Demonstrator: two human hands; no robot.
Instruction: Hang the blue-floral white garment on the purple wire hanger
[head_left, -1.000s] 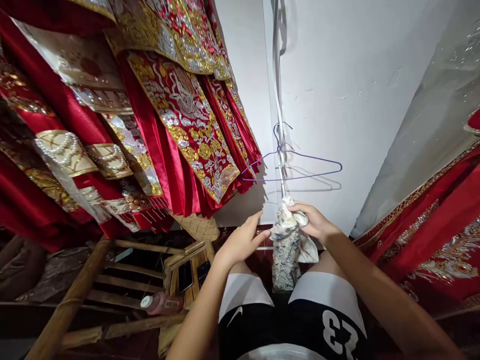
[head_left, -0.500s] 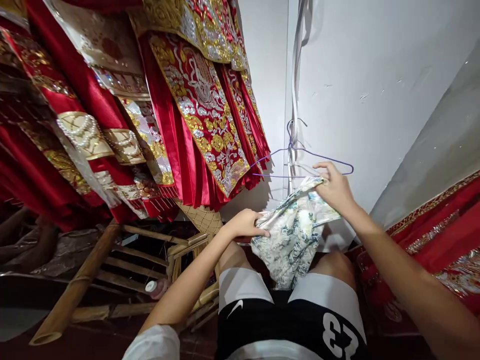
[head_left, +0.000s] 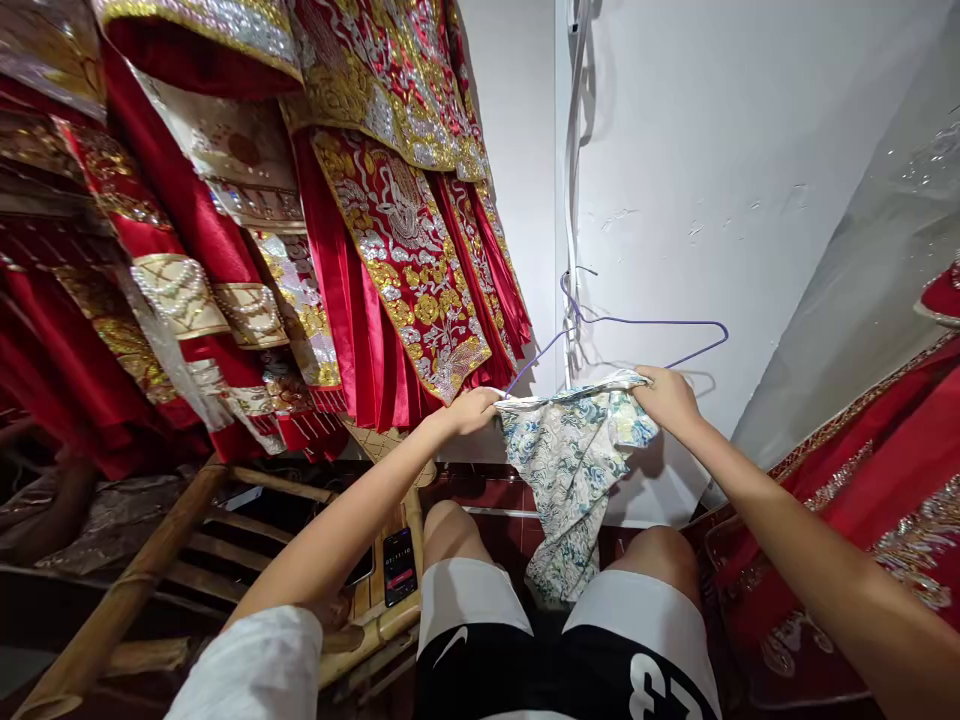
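Note:
I hold a white garment with a blue-green print [head_left: 570, 470] stretched between both hands in front of my knees. My left hand [head_left: 472, 410] grips its left top corner with closed fingers. My right hand [head_left: 667, 398] is closed on its right top corner. The cloth hangs down between my legs. Just above it a thin purple wire hanger [head_left: 637, 325] hangs against the white wall, close to my right hand; whether the cloth touches it I cannot tell.
Red robes with gold and silver embroidery [head_left: 390, 250] hang in a row at the left. More red embroidered cloth [head_left: 862, 500] lies at the right. A bamboo chair [head_left: 150, 590] stands at lower left, with a phone [head_left: 399, 566] on a small wooden stand.
Both hands have risen and moved apart, spreading the bunched garment wide and lifting its top edge up to just under the wire hanger.

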